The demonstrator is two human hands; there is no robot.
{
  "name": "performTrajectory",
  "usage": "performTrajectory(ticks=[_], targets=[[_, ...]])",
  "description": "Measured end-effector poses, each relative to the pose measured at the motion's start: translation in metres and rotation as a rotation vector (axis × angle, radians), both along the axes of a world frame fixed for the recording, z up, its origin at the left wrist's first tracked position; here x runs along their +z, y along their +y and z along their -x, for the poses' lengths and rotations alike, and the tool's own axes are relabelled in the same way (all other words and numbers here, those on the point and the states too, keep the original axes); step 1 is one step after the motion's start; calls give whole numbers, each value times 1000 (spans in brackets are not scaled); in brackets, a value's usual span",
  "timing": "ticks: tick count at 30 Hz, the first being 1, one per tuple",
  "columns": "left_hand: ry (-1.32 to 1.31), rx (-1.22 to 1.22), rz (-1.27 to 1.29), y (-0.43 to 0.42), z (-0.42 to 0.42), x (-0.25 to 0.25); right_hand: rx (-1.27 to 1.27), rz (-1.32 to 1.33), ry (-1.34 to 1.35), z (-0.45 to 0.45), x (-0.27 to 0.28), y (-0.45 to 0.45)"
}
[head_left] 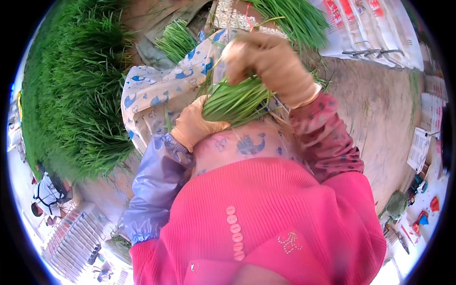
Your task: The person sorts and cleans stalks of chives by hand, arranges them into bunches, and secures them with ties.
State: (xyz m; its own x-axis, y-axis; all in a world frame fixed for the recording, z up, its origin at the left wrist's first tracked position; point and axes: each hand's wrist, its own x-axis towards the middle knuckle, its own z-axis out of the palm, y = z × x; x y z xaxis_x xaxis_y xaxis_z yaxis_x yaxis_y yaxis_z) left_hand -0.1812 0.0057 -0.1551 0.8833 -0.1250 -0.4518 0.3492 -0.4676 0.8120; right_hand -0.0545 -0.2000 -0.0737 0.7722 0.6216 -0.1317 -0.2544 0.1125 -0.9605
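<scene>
A bunch of chives [235,102] lies across my lap on a plastic sheet printed with blue whales [164,97]. My left hand [194,124], in a tan glove, is closed round the left end of the bunch. Over the bunch's upper edge is my right hand [266,64], also gloved and somewhat blurred. Its fingers are curled in; whatever they pinch is hidden or too small to name.
A big heap of chives [80,95] fills the left side. A smaller bunch [176,40] lies on dark cloth ahead, and more chives [294,21] are at the top. White printed bags [375,28] lie at upper right. A person [47,194] is at far left.
</scene>
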Motion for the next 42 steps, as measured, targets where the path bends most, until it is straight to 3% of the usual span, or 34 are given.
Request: performTrajectory(ticks=[1,3,5,10,12,13,15,16,18,20,21,23,24,29,32,35,36,37,39,40,42], targets=[[0,-9,5,1,-1,1,-169,-265,277,-4,3,-10],[8,-25,87,0,-6,11,31,-710,547,-34,-11,-45],[28,-21,125,-5,-10,33,201,-816,685,-52,-12,-91],[97,55,343,-5,-6,21,-13,-829,630,-52,11,-218],[139,86,377,0,-3,16,-507,-94,197,-42,-5,-252],[180,122,409,1,-2,13,-512,-92,195,-32,-23,-258],[184,143,441,3,-1,7,-401,1337,-536,-11,-58,-266],[188,169,468,4,0,6,-403,1337,-531,-3,-55,-256],[158,199,467,-3,1,14,-572,942,-253,14,-46,-201],[118,188,406,-7,0,28,-446,675,-44,22,2,-140],[116,181,398,-7,0,31,-330,740,-36,24,22,-116],[-167,46,114,-10,0,35,-210,801,-37,28,32,-79],[-76,145,264,-13,-1,39,-189,824,-213,31,25,-64],[-10,166,250,-11,6,32,-275,819,-706,30,-32,-42],[-20,225,299,-10,12,23,-171,839,-492,23,-41,-53],[-22,208,288,-15,8,35,-362,443,-248,24,-47,-56],[-59,160,183,-15,7,40,-354,618,-275,25,-34,-65],[-96,112,75,-15,7,42,-353,621,-277,23,-37,-72],[-82,109,117,-15,8,40,-285,683,-744,17,-44,-89],[-67,104,156,-15,8,39,-232,804,-793,17,-44,-95],[-97,71,118,-15,9,40,-274,720,-826,17,-46,-109]])
